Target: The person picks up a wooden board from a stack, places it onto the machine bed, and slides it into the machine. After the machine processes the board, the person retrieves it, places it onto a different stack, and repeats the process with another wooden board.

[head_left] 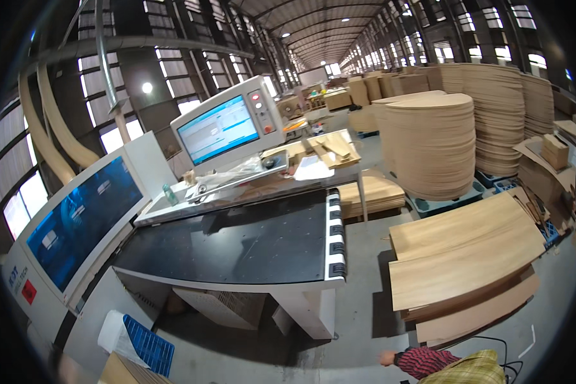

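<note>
At the lower right, my right hand (pixel 386 358) reaches leftward from a red-and-black patterned sleeve (pixel 425 362), over the grey floor. It is small in view and its finger pose is unclear; no held thing can be made out. The nearest object to it is a low stack of wood panels (pixel 467 243). A blurred shape at the lower left edge appears to be my left hand (pixel 68 370), its fingers smeared. Beside that blur stand brown boards (pixel 125 371) and a blue plastic crate (pixel 148 345).
Ahead is a machine with a black bed (pixel 237 246), white-and-black rollers (pixel 335 237) along its right end and a lit screen (pixel 217 130). A dark-blue panel (pixel 86 221) fronts its left housing. Tall curved board stacks (pixel 429 147) rise behind; a black cable (pixel 502 345) lies at right.
</note>
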Demonstrator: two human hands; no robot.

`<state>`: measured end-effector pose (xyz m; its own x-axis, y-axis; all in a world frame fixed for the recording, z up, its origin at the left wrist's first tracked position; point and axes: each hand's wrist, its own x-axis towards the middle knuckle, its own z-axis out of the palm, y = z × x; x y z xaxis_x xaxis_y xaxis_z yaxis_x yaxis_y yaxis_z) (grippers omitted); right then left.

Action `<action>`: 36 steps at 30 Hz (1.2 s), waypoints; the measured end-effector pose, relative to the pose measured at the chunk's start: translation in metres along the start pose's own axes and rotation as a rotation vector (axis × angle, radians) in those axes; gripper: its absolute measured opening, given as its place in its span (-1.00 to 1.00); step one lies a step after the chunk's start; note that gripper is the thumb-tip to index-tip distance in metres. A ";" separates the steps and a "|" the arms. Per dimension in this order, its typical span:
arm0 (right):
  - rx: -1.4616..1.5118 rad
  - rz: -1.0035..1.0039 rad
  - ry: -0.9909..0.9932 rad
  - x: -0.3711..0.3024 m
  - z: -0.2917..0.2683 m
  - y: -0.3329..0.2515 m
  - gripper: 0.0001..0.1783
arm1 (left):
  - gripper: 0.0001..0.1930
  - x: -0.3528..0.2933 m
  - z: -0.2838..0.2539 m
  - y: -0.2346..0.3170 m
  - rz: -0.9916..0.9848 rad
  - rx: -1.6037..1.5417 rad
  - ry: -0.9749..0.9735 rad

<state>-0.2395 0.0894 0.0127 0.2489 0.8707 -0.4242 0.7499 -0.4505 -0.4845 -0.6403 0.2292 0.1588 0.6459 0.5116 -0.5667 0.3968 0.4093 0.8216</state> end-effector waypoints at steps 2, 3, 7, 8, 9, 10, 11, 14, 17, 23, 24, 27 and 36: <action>0.280 0.164 -0.055 0.019 -0.046 -0.055 -0.64 | -0.69 0.015 -0.012 -0.001 0.076 -0.033 -0.056; 0.291 0.069 -0.182 0.036 -0.061 -0.062 -0.61 | -0.70 0.021 -0.020 0.001 0.140 -0.029 -0.108; 0.556 0.193 -0.207 0.097 -0.016 -0.121 -0.55 | -0.72 0.034 -0.066 0.001 -0.088 -0.194 0.130; 0.525 0.146 -0.230 0.104 -0.014 -0.136 -0.56 | -0.72 0.033 -0.082 -0.002 -0.127 -0.225 0.178; 0.485 0.103 -0.243 0.114 -0.016 -0.150 -0.56 | -0.73 0.035 -0.100 -0.003 -0.152 -0.252 0.227; 0.453 0.058 -0.258 0.123 -0.022 -0.168 -0.57 | -0.73 0.036 -0.118 -0.004 -0.173 -0.283 0.269; 0.423 0.030 -0.260 0.131 -0.028 -0.177 -0.57 | -0.74 0.039 -0.136 -0.003 -0.190 -0.313 0.308; 0.369 -0.048 -0.276 0.155 -0.035 -0.216 -0.58 | -0.75 0.042 -0.200 0.007 -0.210 -0.367 0.395; 0.333 -0.095 -0.276 0.181 -0.046 -0.241 -0.60 | -0.76 0.062 -0.248 0.027 -0.200 -0.390 0.410; 0.262 -0.207 -0.289 0.247 -0.064 -0.306 -0.62 | -0.83 0.093 -0.294 0.108 -0.098 -0.427 0.581; 0.254 -0.221 -0.291 0.258 -0.067 -0.314 -0.62 | -0.83 0.103 -0.303 0.098 -0.098 -0.457 0.567; 0.232 -0.257 -0.285 0.297 -0.079 -0.339 -0.63 | -0.82 0.128 -0.327 0.088 -0.140 -0.483 0.523; 0.165 -0.399 -0.275 0.418 -0.100 -0.401 -0.66 | -0.75 0.190 -0.383 0.130 -0.215 -0.372 0.422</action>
<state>-0.3748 0.6541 0.1061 -0.2241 0.9071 -0.3563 0.6411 -0.1381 -0.7549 -0.7153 0.6687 0.1341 0.2315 0.6126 -0.7557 0.1859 0.7347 0.6525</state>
